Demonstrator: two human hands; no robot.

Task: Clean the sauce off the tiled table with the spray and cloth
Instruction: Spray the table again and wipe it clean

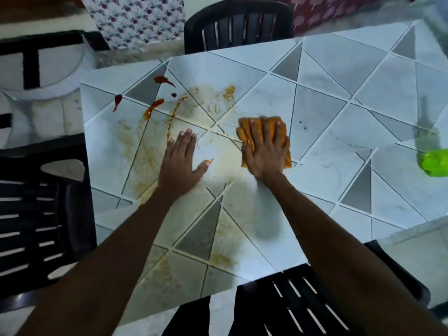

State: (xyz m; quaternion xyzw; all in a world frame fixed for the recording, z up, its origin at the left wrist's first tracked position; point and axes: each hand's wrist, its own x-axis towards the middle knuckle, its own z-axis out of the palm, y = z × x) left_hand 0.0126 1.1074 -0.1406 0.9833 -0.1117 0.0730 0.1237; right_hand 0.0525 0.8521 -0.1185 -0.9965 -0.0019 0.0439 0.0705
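Wiping sauce off the table [327, 112].
The right hand [265, 151], fingers straight, presses the cloth [243, 129] flat to scrub; the left hand [180, 161], spread and empty, braces the lean. Thick sauce [161, 80] sits at 10 o'clock, likely the spray [434, 163] at 3 o'clock.

Sauce blobs [164, 80] up at the far-left corner of the bench [339, 132], smears trailing from there toward the near edge. Left hand [180, 161] flat among the smears, cloth [244, 132] just right of it under the right hand [265, 154]. Spray bottle [434, 163] way off at the right edge. Far chair [238, 25] behind, left chair [36, 214] alongside, near chair [303, 306] in front.
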